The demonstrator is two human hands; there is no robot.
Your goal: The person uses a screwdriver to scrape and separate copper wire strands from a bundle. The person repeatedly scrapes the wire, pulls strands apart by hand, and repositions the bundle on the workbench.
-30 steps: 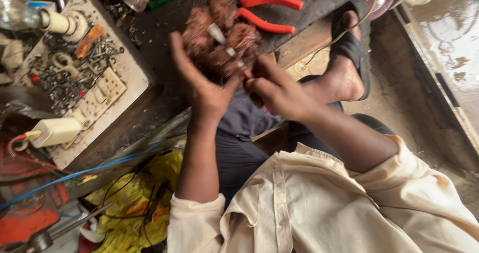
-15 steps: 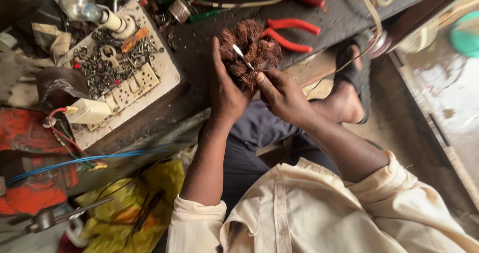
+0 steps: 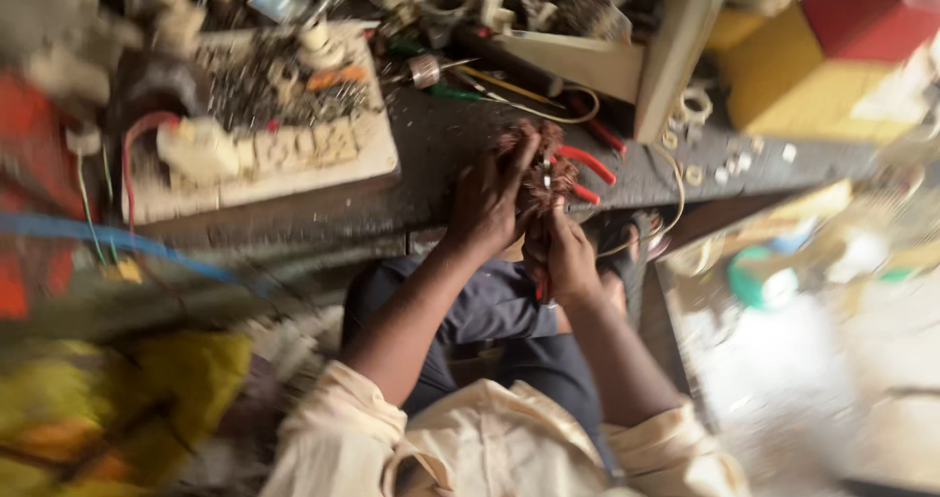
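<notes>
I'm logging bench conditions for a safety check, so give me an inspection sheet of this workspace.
Surface: dark worn workbench, crowded.
Job's things: tangled reddish copper wire bundle, held over the bench edge.
Clutter: pale board of small metal hardware; red-handled pliers; green-handled tool.
Grippers: left hand cups the bundle; right hand grips it from below.
Cables: blue cable and red wire at left; pale cord looping off the bench.
Surroundings: yellow and red boxes; yellow cloth; view blurred.

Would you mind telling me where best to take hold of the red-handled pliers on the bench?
Probably by the two red handles of the pliers, from the right: they splay out there, while the jaw end is hidden behind the copper coil and the hands.
</notes>
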